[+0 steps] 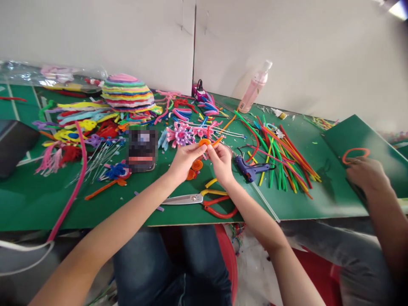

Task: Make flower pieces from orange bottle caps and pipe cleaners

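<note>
My left hand (pixel 185 160) and my right hand (pixel 220 160) meet above the middle of the table, fingers pinched on one orange pipe cleaner (pixel 205 143). Part of it is coiled into a round disc, and a loose end sticks out to the right. Just below my hands lie orange coiled pieces (pixel 194 169). Scissors (pixel 197 199) with yellow and red handles rest under my forearms. A blue hot glue gun (pixel 250 169) lies right of my right hand, a clear glue stick reaching toward the table edge. Beyond my fingers is a pink and purple pipe cleaner flower (pixel 180 135).
Loose coloured pipe cleaners (pixel 283 153) spread at right. A pink bottle (pixel 255 87) stands by the wall. At left are a striped domed piece (pixel 127 93), a blurred-out phone (pixel 142 149) and wire stems (pixel 95 159). Another person's hand (pixel 366 172) holds an orange loop at far right.
</note>
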Available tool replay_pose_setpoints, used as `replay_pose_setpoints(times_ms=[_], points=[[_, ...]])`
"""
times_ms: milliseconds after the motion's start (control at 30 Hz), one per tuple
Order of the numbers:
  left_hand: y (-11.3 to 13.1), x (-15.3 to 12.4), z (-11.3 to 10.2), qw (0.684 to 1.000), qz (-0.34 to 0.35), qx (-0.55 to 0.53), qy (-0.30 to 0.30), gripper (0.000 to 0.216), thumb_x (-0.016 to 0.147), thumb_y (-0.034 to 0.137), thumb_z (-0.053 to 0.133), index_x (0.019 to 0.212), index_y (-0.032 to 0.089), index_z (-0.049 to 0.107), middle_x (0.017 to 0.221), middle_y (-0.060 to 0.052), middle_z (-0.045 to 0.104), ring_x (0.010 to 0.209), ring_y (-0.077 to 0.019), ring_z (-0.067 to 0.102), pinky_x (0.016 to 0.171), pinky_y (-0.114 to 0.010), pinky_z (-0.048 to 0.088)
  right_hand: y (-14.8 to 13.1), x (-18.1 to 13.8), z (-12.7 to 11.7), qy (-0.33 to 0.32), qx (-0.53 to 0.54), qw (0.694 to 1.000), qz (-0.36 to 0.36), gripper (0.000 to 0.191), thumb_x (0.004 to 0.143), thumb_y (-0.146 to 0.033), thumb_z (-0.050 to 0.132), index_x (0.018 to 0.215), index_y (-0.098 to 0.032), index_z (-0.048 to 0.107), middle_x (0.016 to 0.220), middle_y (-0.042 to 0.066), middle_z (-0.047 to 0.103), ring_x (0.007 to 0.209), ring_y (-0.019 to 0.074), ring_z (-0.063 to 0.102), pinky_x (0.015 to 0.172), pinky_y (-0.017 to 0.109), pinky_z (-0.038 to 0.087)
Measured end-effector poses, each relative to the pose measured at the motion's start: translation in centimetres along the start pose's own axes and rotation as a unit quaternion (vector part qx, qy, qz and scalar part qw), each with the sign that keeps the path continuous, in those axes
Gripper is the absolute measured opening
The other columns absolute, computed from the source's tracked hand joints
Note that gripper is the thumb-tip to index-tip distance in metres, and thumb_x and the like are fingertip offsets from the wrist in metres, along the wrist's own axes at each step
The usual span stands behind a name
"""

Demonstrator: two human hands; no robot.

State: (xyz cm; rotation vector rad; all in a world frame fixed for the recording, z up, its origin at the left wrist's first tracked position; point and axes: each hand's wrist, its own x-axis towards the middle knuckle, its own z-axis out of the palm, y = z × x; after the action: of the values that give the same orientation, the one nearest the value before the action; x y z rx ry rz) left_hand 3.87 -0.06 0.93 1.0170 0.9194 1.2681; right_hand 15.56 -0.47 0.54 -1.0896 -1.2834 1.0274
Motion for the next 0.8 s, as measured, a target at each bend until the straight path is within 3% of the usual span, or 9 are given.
replay_pose_setpoints(times_ms=[67, 233, 300, 433, 567, 700, 733, 800], points=[[-0.1, -0.3, 0.2, 1.000, 0.015, 0.009, 0.023, 0.034, 0.066, 0.049, 0.073, 0.068, 0.016, 0.071, 0.063, -0.001, 0.063, 0.060, -0.0114, 0.058, 0.056, -0.023, 0.047, -0.3, -0.2, 0.0, -0.001, -0.006, 1.000, 0.002, 0.045, 0.075, -0.065, 0.056, 0.067, -0.021, 0.047, 0.058, -0.004, 0.051, 0.054, 0.0090, 0.046, 0.053, 0.023, 0.041], [0.6, -0.5, -0.4, 0.979, 0.098, 0.175, 0.046, 0.030, 0.074, 0.044, 0.068, 0.063, 0.016, 0.069, 0.049, 0.002, 0.054, 0.048, -0.0099, 0.046, 0.045, -0.022, 0.034, -1.3, 0.3, -1.3, 0.034, -0.118, 0.991, -0.045, 0.042, 0.072, -0.056, 0.066, 0.057, -0.019, 0.054, 0.051, -0.004, 0.049, 0.048, 0.0076, 0.037, 0.048, 0.024, 0.031], [0.9, -0.3, -0.7, 0.975, 0.102, 0.196, 0.033, 0.030, 0.075, 0.043, 0.067, 0.063, 0.016, 0.069, 0.048, 0.002, 0.054, 0.047, -0.0107, 0.046, 0.045, -0.023, 0.033, -1.5, 0.6, -1.9, 0.038, -0.126, 0.990, -0.055, 0.041, 0.071, -0.056, 0.067, 0.058, -0.018, 0.057, 0.054, -0.003, 0.051, 0.050, 0.0079, 0.038, 0.049, 0.024, 0.032], [1.2, 0.1, -1.1, 0.970, 0.088, 0.224, -0.037, 0.032, 0.076, 0.046, 0.064, 0.074, 0.015, 0.072, 0.062, -0.003, 0.067, 0.057, -0.0151, 0.056, 0.051, -0.023, 0.038, -1.1, 1.2, -2.8, -0.020, -0.123, 0.991, -0.045, 0.039, 0.074, -0.057, 0.063, 0.066, -0.019, 0.064, 0.061, -0.001, 0.058, 0.053, 0.0098, 0.045, 0.051, 0.024, 0.035], [1.4, 0.5, -1.7, 0.929, 0.127, 0.339, -0.071, 0.030, 0.078, 0.044, 0.061, 0.071, 0.017, 0.071, 0.060, -0.003, 0.066, 0.054, -0.0147, 0.054, 0.052, -0.024, 0.036, -1.3, 1.5, -3.3, -0.059, -0.198, 0.976, -0.074, 0.034, 0.080, -0.051, 0.060, 0.069, -0.020, 0.067, 0.064, 0.001, 0.063, 0.056, 0.0123, 0.051, 0.055, 0.026, 0.040], [1.5, 0.8, -2.2, 0.896, 0.169, 0.409, -0.043, 0.028, 0.080, 0.040, 0.059, 0.067, 0.017, 0.070, 0.052, -0.001, 0.060, 0.049, -0.0137, 0.049, 0.051, -0.024, 0.031, -5.9, -1.2, -2.7, 0.002, -0.299, 0.941, -0.158, 0.024, 0.090, -0.038, 0.051, 0.089, -0.022, 0.069, 0.082, 0.004, 0.068, 0.071, 0.0159, 0.059, 0.069, 0.030, 0.045], [1.4, 0.8, -2.3, 0.896, 0.168, 0.409, -0.044, 0.027, 0.080, 0.039, 0.059, 0.068, 0.017, 0.070, 0.053, -0.002, 0.061, 0.050, -0.0141, 0.050, 0.051, -0.024, 0.032, -7.6, -2.6, -2.3, -0.026, -0.297, 0.938, -0.179, 0.022, 0.090, -0.036, 0.051, 0.094, -0.024, 0.069, 0.086, 0.004, 0.069, 0.075, 0.0162, 0.060, 0.072, 0.030, 0.046], [1.3, 0.9, -2.3, 0.897, 0.165, 0.406, -0.049, 0.026, 0.080, 0.038, 0.059, 0.069, 0.017, 0.070, 0.055, -0.002, 0.063, 0.052, -0.0146, 0.051, 0.052, -0.024, 0.032, -10.5, -5.6, -1.7, -0.154, -0.263, 0.934, -0.189, 0.019, 0.090, -0.035, 0.051, 0.096, -0.031, 0.068, 0.088, 0.001, 0.069, 0.078, 0.0155, 0.062, 0.073, 0.029, 0.049]])
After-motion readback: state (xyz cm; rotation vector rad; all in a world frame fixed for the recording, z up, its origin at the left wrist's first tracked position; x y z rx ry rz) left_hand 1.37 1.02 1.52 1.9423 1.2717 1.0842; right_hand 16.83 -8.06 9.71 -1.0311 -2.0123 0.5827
